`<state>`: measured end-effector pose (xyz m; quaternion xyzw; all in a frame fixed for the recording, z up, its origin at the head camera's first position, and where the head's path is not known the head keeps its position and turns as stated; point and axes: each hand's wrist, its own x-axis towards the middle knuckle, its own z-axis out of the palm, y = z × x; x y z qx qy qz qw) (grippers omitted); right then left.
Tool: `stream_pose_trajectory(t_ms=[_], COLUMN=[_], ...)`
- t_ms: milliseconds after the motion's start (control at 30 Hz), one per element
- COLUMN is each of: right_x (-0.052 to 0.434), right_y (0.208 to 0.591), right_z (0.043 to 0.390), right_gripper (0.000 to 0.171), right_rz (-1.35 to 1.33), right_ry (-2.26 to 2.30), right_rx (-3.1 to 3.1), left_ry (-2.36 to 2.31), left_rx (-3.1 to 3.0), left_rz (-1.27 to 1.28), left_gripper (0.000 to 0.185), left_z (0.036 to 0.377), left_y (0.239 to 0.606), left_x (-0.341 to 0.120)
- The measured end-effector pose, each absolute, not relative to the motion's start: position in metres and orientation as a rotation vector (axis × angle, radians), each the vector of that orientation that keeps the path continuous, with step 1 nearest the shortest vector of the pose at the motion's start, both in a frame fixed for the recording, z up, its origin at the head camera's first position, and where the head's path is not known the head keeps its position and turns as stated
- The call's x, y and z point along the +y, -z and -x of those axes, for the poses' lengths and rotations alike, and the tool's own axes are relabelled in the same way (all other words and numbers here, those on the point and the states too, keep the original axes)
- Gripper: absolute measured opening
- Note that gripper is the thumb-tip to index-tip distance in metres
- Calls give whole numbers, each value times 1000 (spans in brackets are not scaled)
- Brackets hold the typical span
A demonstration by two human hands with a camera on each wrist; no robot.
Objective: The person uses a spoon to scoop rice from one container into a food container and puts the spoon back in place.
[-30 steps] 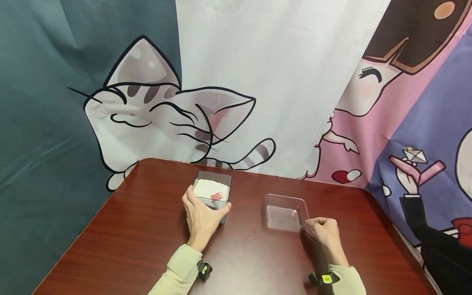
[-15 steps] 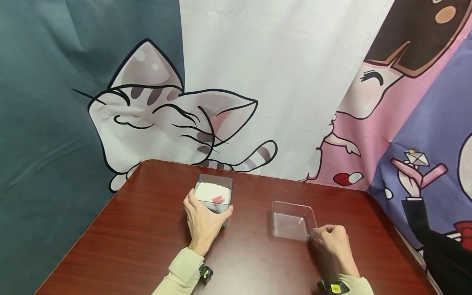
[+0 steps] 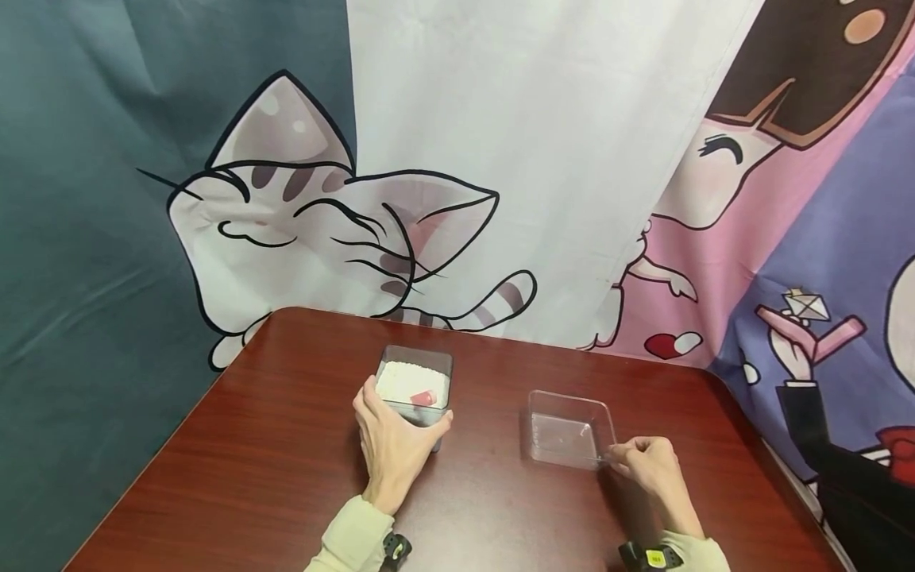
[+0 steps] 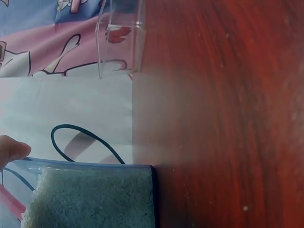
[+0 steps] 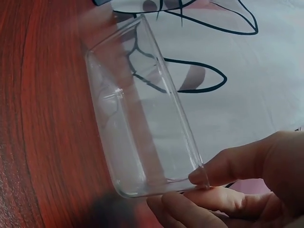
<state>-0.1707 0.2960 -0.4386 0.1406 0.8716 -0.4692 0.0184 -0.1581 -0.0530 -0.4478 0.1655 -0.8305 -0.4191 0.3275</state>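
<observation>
My left hand (image 3: 393, 453) grips a tinted see-through container (image 3: 418, 356) from its near side, thumb at the right and fingers along the left. White grains (image 3: 400, 381) fill much of it, and the left wrist view shows the grains (image 4: 99, 199) through its wall. A small red-pink piece (image 3: 423, 398) lies on the grains; its kind is unclear. To the right, my right hand (image 3: 650, 469) pinches the near right corner of a clear plastic box (image 3: 565, 433). In the right wrist view, thumb and fingers meet at the box's rim (image 5: 175, 104); nothing shows inside.
Both containers are over a reddish-brown wooden table (image 3: 243, 445), with a gap of bare wood between them. Behind its far edge hangs a cloth backdrop (image 3: 557, 159) printed with cartoon figures.
The tinted container and my left hand have come slightly nearer to me. The clear box shifted right and nearer with my right hand, then stayed put over the last half second.
</observation>
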Motion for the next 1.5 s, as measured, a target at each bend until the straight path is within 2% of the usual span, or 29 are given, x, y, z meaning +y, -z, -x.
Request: stream_pose_trajectory(t_ms=[167,733,833,1033,1133,1233,1367,1500], right_x=[300,313,313,308,302,299,301,307], right_y=[437,439,438,424,420,422,427,426], right_z=[171,163,161,160,162,164,163,160], right_gripper=[19,13,15,33,34,23,16,16], right_rz=[-423,-318,-302,-274,-286,-300,-304,-304], right_ry=[1554,1353,1416,1415,1352,1307,1284,1316], right_rx=[2636,2683,2612,2519,2577,2623,2641,2641], left_ry=[1113,1087,1194,1609,1846,2100,2334,2333], left_rx=[-2164,-2232,-2224,-2179,-2214,-2210,-2157,-2142], left_rz=[-423,-389,-405,-395,-372,-286,-104,32], left_gripper=[123,126,117,64,69,75,70,66], left_z=[160,151,150,167,181,192,200,206], left_y=[448,457,452,437,438,446,459,464], left_x=[-51,-63,-72,-104,-124,-139,-144,-137])
